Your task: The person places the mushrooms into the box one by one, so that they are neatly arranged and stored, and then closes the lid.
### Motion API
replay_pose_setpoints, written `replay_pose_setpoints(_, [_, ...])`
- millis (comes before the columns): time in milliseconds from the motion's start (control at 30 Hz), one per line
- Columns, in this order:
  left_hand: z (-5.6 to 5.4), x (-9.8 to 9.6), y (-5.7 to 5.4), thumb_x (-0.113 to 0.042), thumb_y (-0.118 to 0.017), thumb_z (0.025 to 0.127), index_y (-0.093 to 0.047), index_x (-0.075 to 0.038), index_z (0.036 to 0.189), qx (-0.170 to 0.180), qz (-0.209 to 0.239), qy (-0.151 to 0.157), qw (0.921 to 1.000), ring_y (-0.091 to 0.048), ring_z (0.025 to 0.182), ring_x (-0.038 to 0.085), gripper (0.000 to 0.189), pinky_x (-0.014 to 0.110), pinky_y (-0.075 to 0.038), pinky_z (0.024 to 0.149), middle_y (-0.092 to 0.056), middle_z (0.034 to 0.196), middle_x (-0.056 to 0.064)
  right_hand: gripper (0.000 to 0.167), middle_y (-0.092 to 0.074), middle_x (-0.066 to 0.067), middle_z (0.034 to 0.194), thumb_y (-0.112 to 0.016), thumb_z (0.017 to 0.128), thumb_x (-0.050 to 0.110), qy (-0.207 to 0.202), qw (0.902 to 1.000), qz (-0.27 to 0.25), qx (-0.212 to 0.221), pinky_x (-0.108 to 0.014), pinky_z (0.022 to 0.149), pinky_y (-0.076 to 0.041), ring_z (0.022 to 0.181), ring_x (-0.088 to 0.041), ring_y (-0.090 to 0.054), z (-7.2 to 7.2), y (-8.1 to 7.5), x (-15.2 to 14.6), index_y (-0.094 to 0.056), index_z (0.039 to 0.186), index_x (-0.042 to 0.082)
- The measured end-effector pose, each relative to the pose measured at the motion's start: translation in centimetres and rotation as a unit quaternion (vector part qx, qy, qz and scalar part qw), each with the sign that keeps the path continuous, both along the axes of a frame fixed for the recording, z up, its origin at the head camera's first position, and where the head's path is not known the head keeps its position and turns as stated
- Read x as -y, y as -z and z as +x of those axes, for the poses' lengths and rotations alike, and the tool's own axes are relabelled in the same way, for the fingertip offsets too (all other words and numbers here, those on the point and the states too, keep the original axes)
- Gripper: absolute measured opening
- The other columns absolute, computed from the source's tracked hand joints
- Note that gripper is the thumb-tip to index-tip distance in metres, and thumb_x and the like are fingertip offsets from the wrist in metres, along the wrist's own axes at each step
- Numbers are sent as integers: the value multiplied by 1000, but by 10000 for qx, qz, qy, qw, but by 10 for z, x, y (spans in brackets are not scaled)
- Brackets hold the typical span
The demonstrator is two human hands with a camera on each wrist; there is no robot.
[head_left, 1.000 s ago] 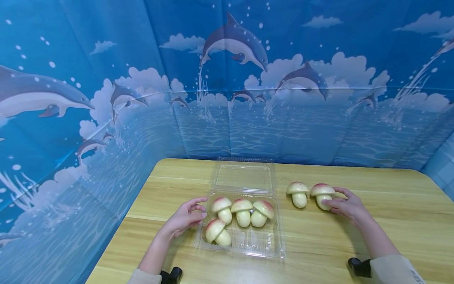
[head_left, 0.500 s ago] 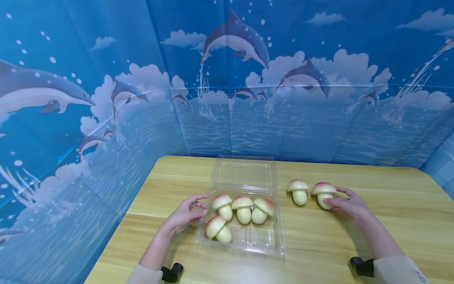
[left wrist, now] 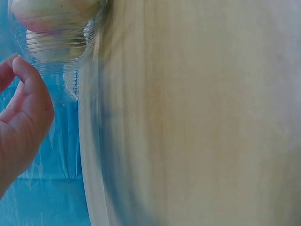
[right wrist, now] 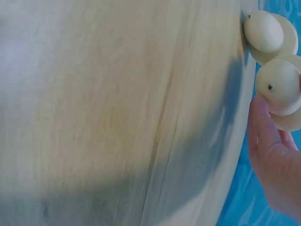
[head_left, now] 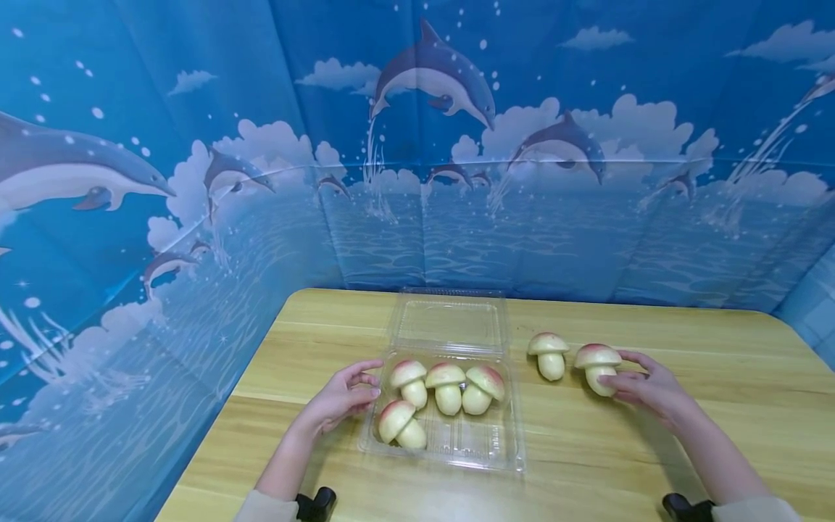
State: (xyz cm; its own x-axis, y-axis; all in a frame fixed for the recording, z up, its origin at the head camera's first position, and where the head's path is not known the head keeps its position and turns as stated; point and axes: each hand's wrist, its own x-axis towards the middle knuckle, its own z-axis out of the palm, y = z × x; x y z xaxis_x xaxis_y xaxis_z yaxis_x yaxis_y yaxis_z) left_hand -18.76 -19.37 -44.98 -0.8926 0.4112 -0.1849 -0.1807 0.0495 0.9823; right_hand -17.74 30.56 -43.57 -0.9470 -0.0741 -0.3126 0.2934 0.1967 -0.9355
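Observation:
At the right of the head view, my right hand (head_left: 646, 385) pinches the stem of a toy mushroom (head_left: 598, 359) with a cream stem and a pink-tinged cap. The right wrist view shows thumb and fingers at this mushroom (right wrist: 278, 88). A second mushroom (head_left: 549, 357) stands on the table just left of it. My left hand (head_left: 341, 396) is at the left wall of an open clear plastic container (head_left: 472, 444), fingers loosely bent; whether they touch it I cannot tell. Inside the container are several similar mushrooms (head_left: 446, 388), most along its back and one tilted at front left.
The container's clear lid (head_left: 449, 324) lies folded back toward the far table edge. A wooden table (head_left: 587, 464) carries everything. Behind it hangs a blue curtain (head_left: 554, 239) printed with dolphins. Black wrist mounts (head_left: 317, 502) sit at both sleeves.
My right hand has drawn the pinched mushroom slightly toward me and to the right, apart from its neighbour. My left hand and the container stay about where they were.

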Motion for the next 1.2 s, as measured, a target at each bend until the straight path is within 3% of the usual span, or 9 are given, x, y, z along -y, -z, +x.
replay_pose_setpoints(500, [0, -2, -2, 0, -60, 86, -34, 0, 140, 12, -11, 7, 10000, -51, 70, 12, 60, 21, -46, 63, -48, 103, 11, 75, -62, 0, 96, -64, 88, 11, -255, 9988, -281, -310, -32, 78, -52, 85, -12, -63, 13, -13, 7, -14, 141, -6])
replay_pose_setpoints(767, [1, -1, -1, -1, -60, 87, -34, 1, 140, 34, -36, -44, 10000, -51, 70, 12, 59, 21, -46, 64, -49, 103, 11, 50, -61, -2, 96, -64, 87, 8, -271, 9976, -540, -352, -31, 78, -52, 85, -14, -63, 20, -21, 16, -35, 128, 14])
replay_pose_setpoints(900, [1, -1, -1, -1, -60, 87, -35, 0, 139, 51, -39, -73, 10000, -51, 70, 12, 58, 21, -46, 64, -49, 103, 11, 56, -60, -3, 98, -64, 87, 10, -364, 9982, -315, -370, -32, 79, -52, 86, -13, -63, 24, -26, 22, -32, 133, 10])
replay_pose_setpoints(1067, [2, 0, 0, 1, -59, 87, -35, 0, 140, 79, -12, -110, 9999, -52, 70, 12, 58, 21, -47, 63, -49, 104, 12, 73, -61, -3, 99, -62, 89, 11, -529, 9977, -303, -284, -32, 80, -51, 87, -13, -63, 27, -30, 34, -15, 141, -4])
replay_pose_setpoints(1200, [0, 2, 0, 0, -60, 87, -34, 0, 140, 59, 10, -47, 10000, -52, 70, 12, 59, 21, -47, 64, -49, 103, 11, 66, -62, -1, 97, -63, 88, 8, -523, 9970, -487, -280, -32, 78, -52, 85, -13, -63, 30, -31, 43, -22, 138, -1])
